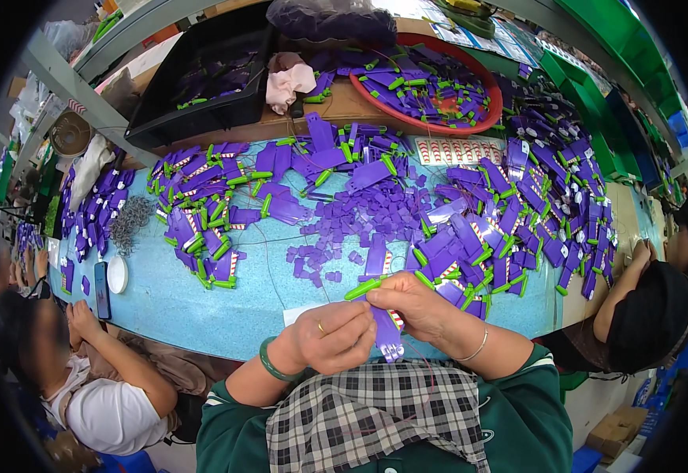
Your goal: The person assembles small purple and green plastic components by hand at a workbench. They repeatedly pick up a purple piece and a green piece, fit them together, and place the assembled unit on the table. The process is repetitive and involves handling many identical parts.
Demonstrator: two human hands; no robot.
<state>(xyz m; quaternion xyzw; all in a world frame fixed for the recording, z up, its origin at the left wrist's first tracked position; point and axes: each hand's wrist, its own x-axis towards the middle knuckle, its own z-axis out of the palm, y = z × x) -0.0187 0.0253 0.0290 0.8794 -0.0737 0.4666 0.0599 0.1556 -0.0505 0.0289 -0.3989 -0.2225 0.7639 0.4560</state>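
Observation:
Close in front of my body, my right hand [416, 307] pinches a purple plastic piece [390, 335] with a red-and-white striped edge. A bright green tube-like part [361, 289] sticks out to the left of my right thumb; its join to the purple piece is hidden by my fingers. My left hand [332, 339], with a ring and a green bangle, is closed in a pinch against the left side of the purple piece. Whatever its fingertips hold is hidden. Just beyond my hands lies another purple piece [376, 256].
Small purple chips [360, 217] lie heaped mid-table. Green-and-purple pieces are piled at left [202, 213] and right [509, 213]. Behind stand a red basin [495, 98] and a black tray [143, 130]. A phone [102, 290] and white lid [118, 274] lie left. People sit on both sides.

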